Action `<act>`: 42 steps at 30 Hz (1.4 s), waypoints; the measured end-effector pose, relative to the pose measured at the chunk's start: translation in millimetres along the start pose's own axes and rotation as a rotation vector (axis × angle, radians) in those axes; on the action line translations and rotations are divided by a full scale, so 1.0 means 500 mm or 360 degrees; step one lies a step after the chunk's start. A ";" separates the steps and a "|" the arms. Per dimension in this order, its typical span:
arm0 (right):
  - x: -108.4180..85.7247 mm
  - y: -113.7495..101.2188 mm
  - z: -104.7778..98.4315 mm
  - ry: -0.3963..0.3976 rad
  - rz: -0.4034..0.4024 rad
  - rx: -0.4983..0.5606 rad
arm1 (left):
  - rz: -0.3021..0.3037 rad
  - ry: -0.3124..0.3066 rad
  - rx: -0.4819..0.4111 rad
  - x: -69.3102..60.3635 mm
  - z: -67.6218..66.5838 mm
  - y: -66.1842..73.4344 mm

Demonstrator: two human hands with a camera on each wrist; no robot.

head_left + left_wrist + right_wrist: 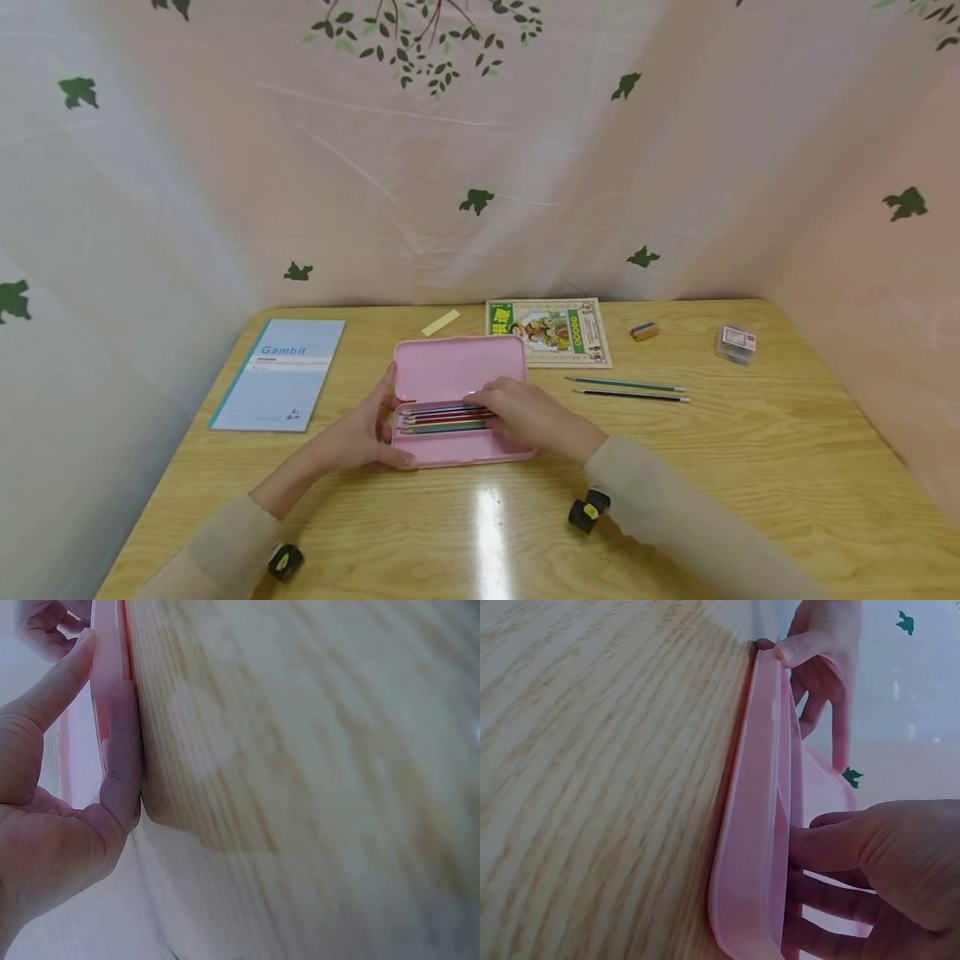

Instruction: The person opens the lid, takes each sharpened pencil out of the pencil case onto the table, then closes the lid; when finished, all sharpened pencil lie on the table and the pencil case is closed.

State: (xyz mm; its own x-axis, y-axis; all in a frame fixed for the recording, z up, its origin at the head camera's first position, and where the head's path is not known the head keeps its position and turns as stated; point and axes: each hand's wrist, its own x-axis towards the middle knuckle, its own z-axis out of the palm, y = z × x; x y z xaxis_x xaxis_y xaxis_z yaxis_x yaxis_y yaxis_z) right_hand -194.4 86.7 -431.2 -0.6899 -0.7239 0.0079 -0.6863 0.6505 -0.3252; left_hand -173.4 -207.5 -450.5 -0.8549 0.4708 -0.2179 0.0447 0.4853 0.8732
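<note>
Pencils point(442, 419): right ends hidden under the right hand point(525, 414);
Right hand: fingertips hidden inside the pink case point(442, 452); cannot tell if pinching;
Left hand point(360, 429): spread wide, gripping the case's left end;
Case: on the table point(375, 533); lid point(459, 368) back

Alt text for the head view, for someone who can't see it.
An open pink case lies on a wooden table, a person's left hand gripping its left end, their right hand at the pencils inside. Around it lie a notebook, a booklet and two loose pencils.
</note>
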 end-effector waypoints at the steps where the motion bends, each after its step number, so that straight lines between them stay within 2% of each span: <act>1: 0.001 -0.001 -0.001 -0.0002 0.0002 0.0007 | 0.0001 -0.0001 0.0001 0.000 0.000 0.000; 19: 0.009 -0.003 -0.004 -0.0050 -0.0077 -0.0012 | 0.0006 -0.0004 -0.0005 0.000 0.000 0.000; 25: 0.007 -0.009 -0.009 -0.0107 -0.0054 -0.0031 | 0.0016 -0.0005 -0.0013 -0.001 -0.001 -0.001; 42: 0.007 -0.017 -0.007 -0.0122 0.0022 -0.0105 | 0.0033 -0.0018 -0.0008 -0.002 0.001 0.001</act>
State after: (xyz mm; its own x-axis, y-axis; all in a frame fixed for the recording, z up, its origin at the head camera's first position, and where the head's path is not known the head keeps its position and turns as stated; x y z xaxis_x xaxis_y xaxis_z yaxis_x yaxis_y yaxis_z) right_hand -191.8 79.6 -425.0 -0.6816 -0.7284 -0.0693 -0.6922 0.6726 -0.2619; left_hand -172.4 -207.2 -450.0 -0.8480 0.4889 -0.2048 0.0596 0.4719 0.8797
